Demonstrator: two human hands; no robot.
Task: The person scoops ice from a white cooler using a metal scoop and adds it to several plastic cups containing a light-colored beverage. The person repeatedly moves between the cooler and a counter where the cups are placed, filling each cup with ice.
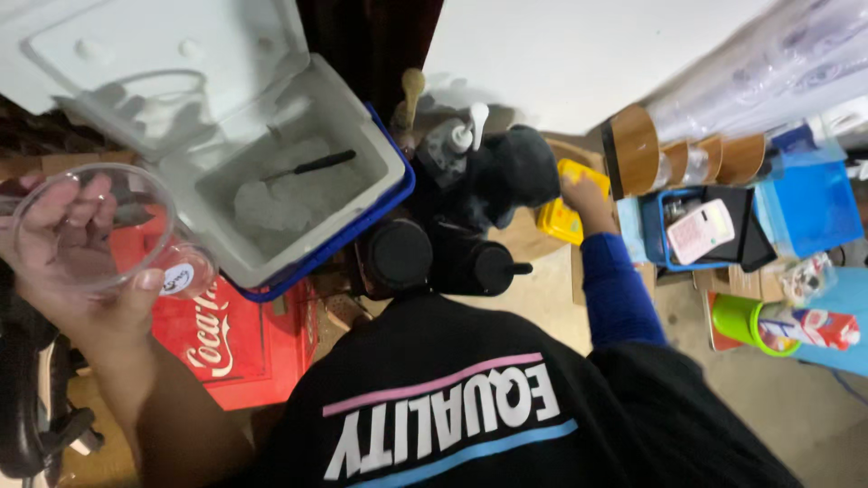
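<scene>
1. Head view, looking straight down: nearest the camera is the wearer's black shirt with pink and blue stripes, filling six o'clock.

2. At nine o'clock, the left hand is up with its fingers wrapped round a clear round plastic cup, thumb pressed on the near rim. The cup looks empty; nothing shows through it but the fingers.

3. Just beneath that cup, at eight o'clock, sits a red boxy crate with white script.

4. Moving out to eleven o'clock: a white foam cooler with a blue rim, its lid swung open. Inside lies a heap of ice with a black-handled scoop resting in it, untouched by either hand.

5. At the centre, dark round-lidded pots and a pump bottle crowd together.

6. At one o'clock, the right hand, blue sleeve behind it, is on a yellow boxy container; whether the fingers grip it or only rest, I cannot tell.

7. Farthest out, at two o'clock, bamboo-lidded jars and a blue tray.

8. Judging progress: the cup is in hand and the cooler open, but no ice is scooped and the cup is unfilled.
</scene>
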